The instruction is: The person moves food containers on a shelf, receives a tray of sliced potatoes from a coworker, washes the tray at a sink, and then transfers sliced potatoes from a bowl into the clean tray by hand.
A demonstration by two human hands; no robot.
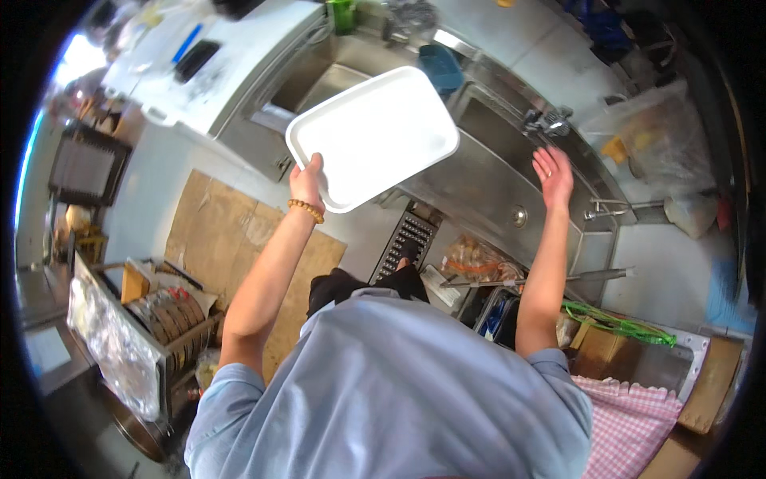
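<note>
My left hand (306,184), with a beaded bracelet at the wrist, grips the near left corner of a white rectangular plastic tray (375,132). The thumb lies over the rim; the other fingers are hidden beneath. Held up in front of me, the tray covers part of the steel sink (488,177). To the right, my right hand (554,177) is raised over the sink's far edge, holding nothing, with its fingers stretched out. Just beyond its fingertips is a metal faucet (549,123); whether they touch it I cannot tell.
A teal plastic container (440,69) stands behind the tray. At far left is a white counter (152,80) with a dark object. Flattened cardboard (215,219) covers floor at left, beside a rack (159,319). A metal drain grate (405,243) lies before my feet.
</note>
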